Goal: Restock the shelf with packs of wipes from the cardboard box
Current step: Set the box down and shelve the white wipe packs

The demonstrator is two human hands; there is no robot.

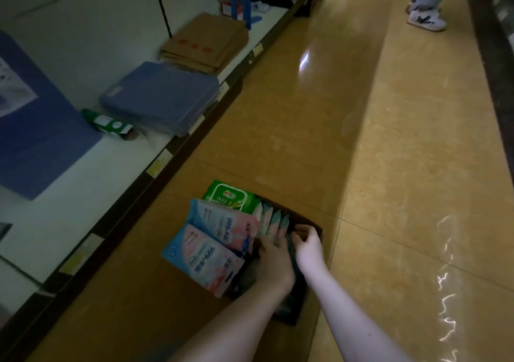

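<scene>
Right grip curls over the tops of the upright packs of wipes in the cardboard box on the floor, while the left grip is buried beside them, closure unclear; lifting could likely tip the leaning pink packs out.

Bare white stretch of shelf between the big blue sheet and the front edge, open from the aisle. Farther along, blocked by a lying green carton, a folded blue stack and flattened cardboard. Wide free floor right of the cardboard box. Little room inside: upright packs set close, left hand and right hand filling the gap, three flat packs overhanging the shelf-side rim.
</scene>
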